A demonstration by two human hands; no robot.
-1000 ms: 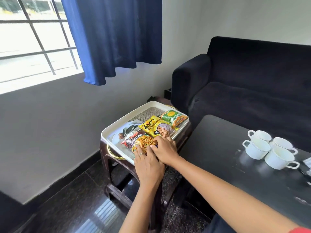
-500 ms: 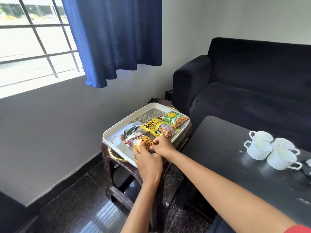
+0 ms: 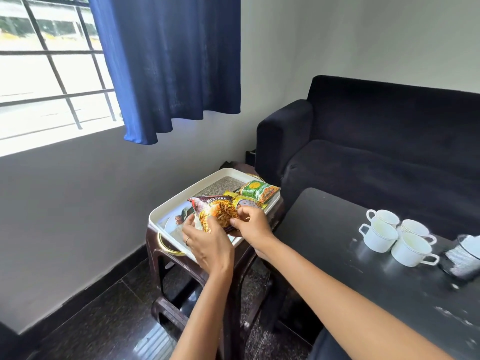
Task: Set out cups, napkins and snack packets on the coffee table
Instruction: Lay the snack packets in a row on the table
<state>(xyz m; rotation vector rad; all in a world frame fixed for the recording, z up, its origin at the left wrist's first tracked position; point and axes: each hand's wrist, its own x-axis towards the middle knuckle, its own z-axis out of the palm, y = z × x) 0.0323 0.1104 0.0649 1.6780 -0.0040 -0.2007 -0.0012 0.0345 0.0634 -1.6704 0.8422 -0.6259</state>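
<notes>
Gripping the "MIXTURE" snack packet (image 3: 217, 213), left hand (image 3: 207, 242) and right hand (image 3: 250, 222)

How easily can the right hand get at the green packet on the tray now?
Probably yes, once free. The green packet lies uncovered at the far end of the tray, just beyond the right hand. But that hand and the left hand both grip the mixture packet.

A home living room is being shown: a dark sofa (image 3: 389, 157), a curtain (image 3: 168, 63) at a barred window (image 3: 46, 74), and a table (image 3: 350, 268) with cups (image 3: 397, 237).
</notes>
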